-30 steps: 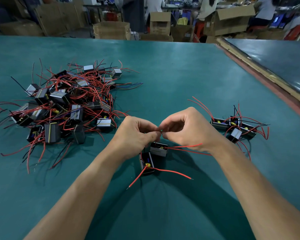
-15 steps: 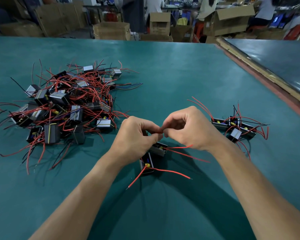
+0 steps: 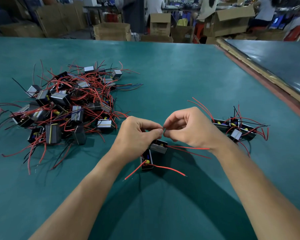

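The wire ends (image 3: 163,130) are held where the two hands meet, above the bench (image 3: 180,75) and just over the two modules in work. Only a small tip shows between the fingertips, so the number of strands cannot be told. The left hand (image 3: 139,135) pinches the ends between thumb and forefinger, with the other fingers curled under. The right hand (image 3: 189,129) pinches them from the opposite side in the same way. The step in hand appears to be joining the leads of both modules by twisting.

To do it well:
- Hold one pinch fixed and roll the other, so the twist builds at the tips and not along the insulation.
- Grip close to the bare ends; a grip further back lets the strands splay.
- Leave slack in the leads. A pull would likely drag the upper module (image 3: 159,147), which lies partly under the left hand and touches the lower module (image 3: 146,161).
- Keep the free red leads (image 3: 189,148) — they trail to the right — out of the pinch.

A tangled pile of modules (image 3: 64,108) lies well apart to the left. A small group (image 3: 235,128) lies apart to the right, probably the finished ones. Cardboard boxes (image 3: 111,31) stand beyond the far edge of the bench.
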Demonstrator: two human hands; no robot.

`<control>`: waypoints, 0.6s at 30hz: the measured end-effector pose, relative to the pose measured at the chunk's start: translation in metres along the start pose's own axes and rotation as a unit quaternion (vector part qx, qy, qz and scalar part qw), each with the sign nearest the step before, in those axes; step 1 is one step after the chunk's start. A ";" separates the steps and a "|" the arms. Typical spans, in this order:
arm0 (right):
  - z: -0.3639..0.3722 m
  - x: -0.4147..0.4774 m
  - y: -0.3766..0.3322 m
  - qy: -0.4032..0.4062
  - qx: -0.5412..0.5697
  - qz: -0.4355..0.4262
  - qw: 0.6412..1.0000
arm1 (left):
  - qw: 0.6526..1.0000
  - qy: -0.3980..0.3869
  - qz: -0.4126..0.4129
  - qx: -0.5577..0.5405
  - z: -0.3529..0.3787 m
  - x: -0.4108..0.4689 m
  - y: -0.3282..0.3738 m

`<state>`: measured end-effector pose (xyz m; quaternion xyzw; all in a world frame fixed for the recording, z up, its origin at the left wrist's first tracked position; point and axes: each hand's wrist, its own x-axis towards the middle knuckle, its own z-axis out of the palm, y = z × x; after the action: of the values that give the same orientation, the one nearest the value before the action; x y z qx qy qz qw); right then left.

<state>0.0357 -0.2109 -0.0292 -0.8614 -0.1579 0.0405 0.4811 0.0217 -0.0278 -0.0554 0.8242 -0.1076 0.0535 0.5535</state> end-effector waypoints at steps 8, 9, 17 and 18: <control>0.011 0.000 0.004 0.058 -0.118 -0.114 0.985 | 0.985 -0.028 -0.110 -0.127 -0.004 0.000 0.008; 0.011 0.000 0.004 0.063 -0.120 -0.117 0.984 | 0.984 -0.029 -0.116 -0.131 -0.004 0.000 0.009; 0.011 0.000 0.003 0.088 -0.139 -0.148 0.975 | 0.979 -0.033 -0.139 -0.149 -0.005 0.000 0.008; 0.011 0.000 0.003 0.090 -0.142 -0.155 0.974 | 0.978 -0.033 -0.142 -0.152 -0.006 0.000 0.008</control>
<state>0.0337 -0.2034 -0.0373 -0.8862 -0.2491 -0.1352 0.3664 0.0205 -0.0254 -0.0458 0.7384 -0.0144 -0.0696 0.6706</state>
